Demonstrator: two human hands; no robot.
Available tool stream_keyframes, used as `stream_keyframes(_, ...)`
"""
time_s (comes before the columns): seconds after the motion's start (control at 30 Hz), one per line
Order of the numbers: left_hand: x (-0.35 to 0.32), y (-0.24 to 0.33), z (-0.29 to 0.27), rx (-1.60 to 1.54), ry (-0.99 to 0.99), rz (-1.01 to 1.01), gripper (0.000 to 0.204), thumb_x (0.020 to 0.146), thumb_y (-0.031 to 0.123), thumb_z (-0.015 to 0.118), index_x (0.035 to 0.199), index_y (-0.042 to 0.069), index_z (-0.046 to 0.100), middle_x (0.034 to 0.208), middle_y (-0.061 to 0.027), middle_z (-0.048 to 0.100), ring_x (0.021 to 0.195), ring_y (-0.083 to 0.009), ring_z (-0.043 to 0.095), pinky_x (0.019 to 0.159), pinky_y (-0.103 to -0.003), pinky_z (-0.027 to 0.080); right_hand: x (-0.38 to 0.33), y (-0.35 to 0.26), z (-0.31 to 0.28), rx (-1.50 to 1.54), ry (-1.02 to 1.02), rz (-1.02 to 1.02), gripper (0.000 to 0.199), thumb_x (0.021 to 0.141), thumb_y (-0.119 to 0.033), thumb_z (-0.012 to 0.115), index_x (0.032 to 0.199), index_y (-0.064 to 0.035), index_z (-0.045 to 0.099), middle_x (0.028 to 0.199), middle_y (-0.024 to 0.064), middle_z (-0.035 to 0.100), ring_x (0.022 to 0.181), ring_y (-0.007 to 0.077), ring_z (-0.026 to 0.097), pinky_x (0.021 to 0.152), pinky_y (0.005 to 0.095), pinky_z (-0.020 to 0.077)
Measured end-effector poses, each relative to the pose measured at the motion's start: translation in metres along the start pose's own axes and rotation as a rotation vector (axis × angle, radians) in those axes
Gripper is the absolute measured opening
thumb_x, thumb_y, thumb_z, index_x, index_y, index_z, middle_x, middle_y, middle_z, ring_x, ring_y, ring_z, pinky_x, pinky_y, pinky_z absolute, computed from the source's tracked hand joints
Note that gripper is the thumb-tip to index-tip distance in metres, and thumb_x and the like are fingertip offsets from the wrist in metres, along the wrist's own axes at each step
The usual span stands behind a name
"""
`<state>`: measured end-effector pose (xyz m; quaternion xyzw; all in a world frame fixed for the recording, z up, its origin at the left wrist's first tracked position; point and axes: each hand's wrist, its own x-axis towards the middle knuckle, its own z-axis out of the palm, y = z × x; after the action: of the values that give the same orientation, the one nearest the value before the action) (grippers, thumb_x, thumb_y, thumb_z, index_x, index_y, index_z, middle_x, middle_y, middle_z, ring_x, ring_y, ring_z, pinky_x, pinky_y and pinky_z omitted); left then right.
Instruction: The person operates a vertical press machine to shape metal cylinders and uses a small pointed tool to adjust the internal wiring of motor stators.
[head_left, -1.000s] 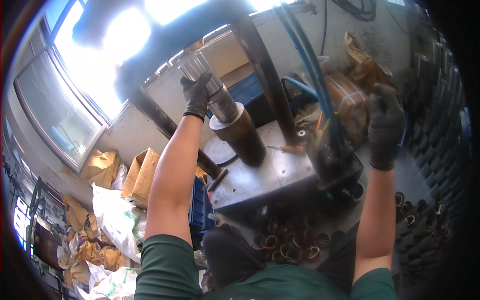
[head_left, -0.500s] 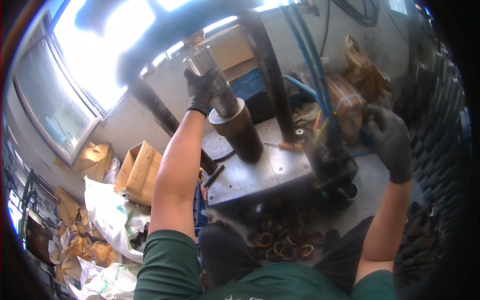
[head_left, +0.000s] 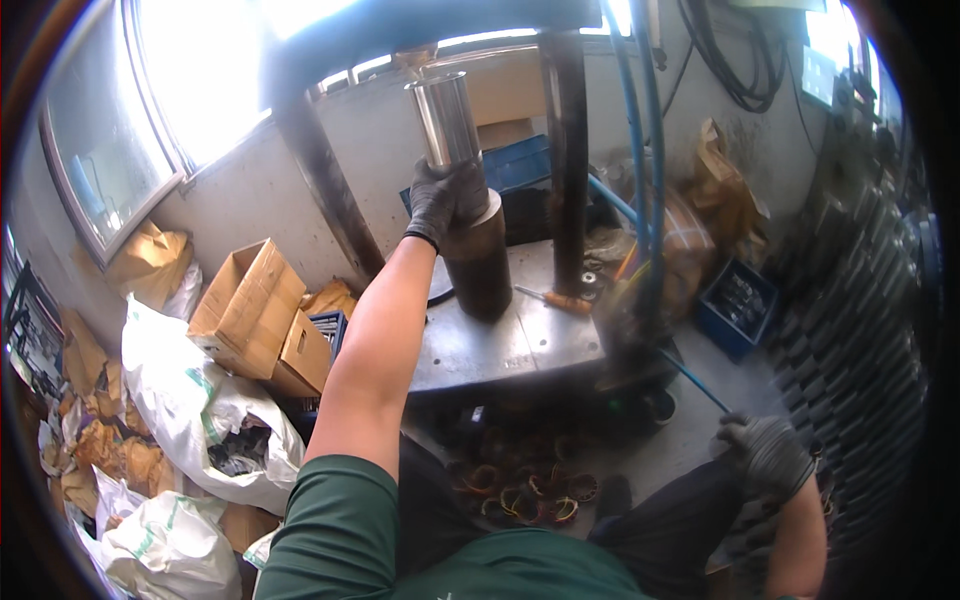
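A shiny hollow metal cylinder (head_left: 443,115) stands upright above a thick dark post (head_left: 480,275) with a pale collar, under the press's blue head (head_left: 430,30). My left hand (head_left: 450,195), in a grey glove, is wrapped round the lower end of the cylinder, just above the collar; the palm and fingers hide what joins there. Low at the right, my gloved right hand (head_left: 768,458) is closed on the end of a thin blue lever (head_left: 697,380) that runs from the press's side. The post rests on the steel plate (head_left: 465,355).
An orange-handled screwdriver (head_left: 565,300) lies on the plate beside a dark press column (head_left: 567,160). Blue hoses (head_left: 655,150) hang to its right. Coiled wire-wound rings (head_left: 530,495) lie below. Cardboard boxes (head_left: 250,310) and white sacks (head_left: 160,390) stand left, a blue crate (head_left: 738,308) right.
My left hand has slid down from the shiny cylinder's middle to its lower end. My right hand has dropped from beside the hoses onto the blue lever. The view has shifted.
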<state>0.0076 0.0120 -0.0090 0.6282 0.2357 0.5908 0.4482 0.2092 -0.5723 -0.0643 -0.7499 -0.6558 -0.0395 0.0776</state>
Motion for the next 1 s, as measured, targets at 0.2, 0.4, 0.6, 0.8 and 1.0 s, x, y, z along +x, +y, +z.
stream_keyframes(0.2, 0.01, -0.002, -0.03, -0.026, -0.005, 0.019, 0.066, 0.074, 0.028, 0.095, 0.125, 0.0, 0.062, 0.109, -0.0129, 0.074, 0.096, -0.0214, 0.072, 0.088, -0.034, 0.059, 0.005, -0.042, 0.021, -0.031, -0.075, 0.009, 0.008, 0.08, -0.014, 0.068, 0.086, -0.0082, 0.068, 0.083, 0.0139, 0.069, 0.072, 0.0389, 0.068, 0.067, 0.0495, 0.0537)
stream_keyframes(0.4, -0.004, 0.003, 0.004, -0.048, -0.022, 0.018, 0.067, 0.073, 0.031, 0.095, 0.124, 0.0, 0.064, 0.107, -0.0124, 0.075, 0.096, -0.0206, 0.072, 0.087, -0.034, 0.058, -0.015, -0.053, 0.025, -0.065, 0.052, 0.176, 0.008, 0.08, -0.014, 0.069, 0.084, -0.0073, 0.067, 0.077, 0.0184, 0.066, 0.071, 0.0402, 0.066, 0.065, 0.0511, 0.0519)
stream_keyframes(0.6, -0.025, 0.04, -0.005, 0.173, 0.047, 0.003, 0.073, 0.07, 0.041, 0.093, 0.122, 0.001, 0.062, 0.107, -0.0138, 0.075, 0.099, -0.0213, 0.072, 0.089, -0.035, 0.057, -0.003, -0.058, 0.027, 0.053, 0.039, 0.278, 0.015, 0.081, -0.018, 0.074, 0.09, -0.0065, 0.073, 0.082, 0.0198, 0.069, 0.075, 0.0408, 0.067, 0.067, 0.05, 0.0516)
stream_keyframes(0.8, -0.015, 0.024, -0.003, 0.295, 0.091, -0.008, 0.079, 0.067, 0.049, 0.091, 0.123, 0.002, 0.061, 0.112, -0.0145, 0.074, 0.105, -0.0253, 0.073, 0.094, -0.038, 0.056, -0.007, -0.062, 0.021, 0.07, 0.085, 0.304, 0.016, 0.079, -0.017, 0.075, 0.09, -0.0051, 0.075, 0.081, 0.0211, 0.068, 0.075, 0.0423, 0.066, 0.067, 0.0498, 0.0509)
stream_keyframes(1.0, -0.016, 0.024, 0.0, 0.214, 0.034, 0.037, 0.077, 0.068, 0.047, 0.089, 0.124, 0.003, 0.061, 0.115, -0.0151, 0.073, 0.107, -0.0259, 0.072, 0.095, -0.038, 0.057, -0.008, -0.06, 0.022, 0.078, 0.111, 0.321, 0.014, 0.08, -0.016, 0.074, 0.083, -0.0034, 0.07, 0.076, 0.0223, 0.064, 0.072, 0.044, 0.064, 0.064, 0.0514, 0.0484)
